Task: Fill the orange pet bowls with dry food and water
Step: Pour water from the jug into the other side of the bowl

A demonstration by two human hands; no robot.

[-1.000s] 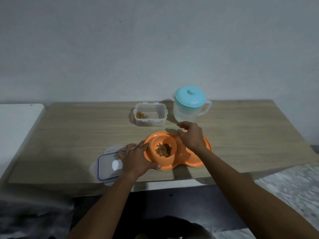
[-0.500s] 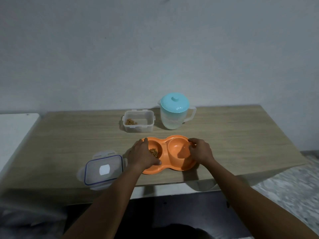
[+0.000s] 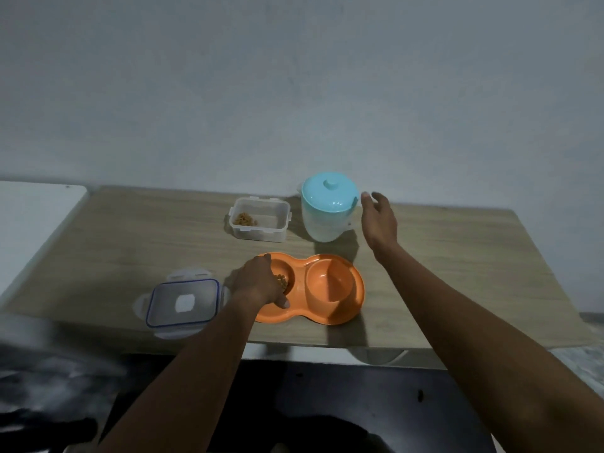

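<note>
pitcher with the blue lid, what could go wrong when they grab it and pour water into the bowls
1. The right hand is open beside the pitcher, not yet gripping; a clumsy reach might knock it toward the open food container.
2. The kibble sits in the well next to the empty well, so an off-aim pour could wet the food.
3. The orange bowls lie near the table edge; the left hand steadies them.

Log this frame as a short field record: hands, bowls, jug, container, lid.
left hand: grips the left rim of the bowls
right hand: open, beside the jug, contact unclear
left bowl: holds dry food
right bowl: looks dry
jug: upright, blue lid on
container: open, a little food left
container lid: flat on the table, left of the bowls
</note>
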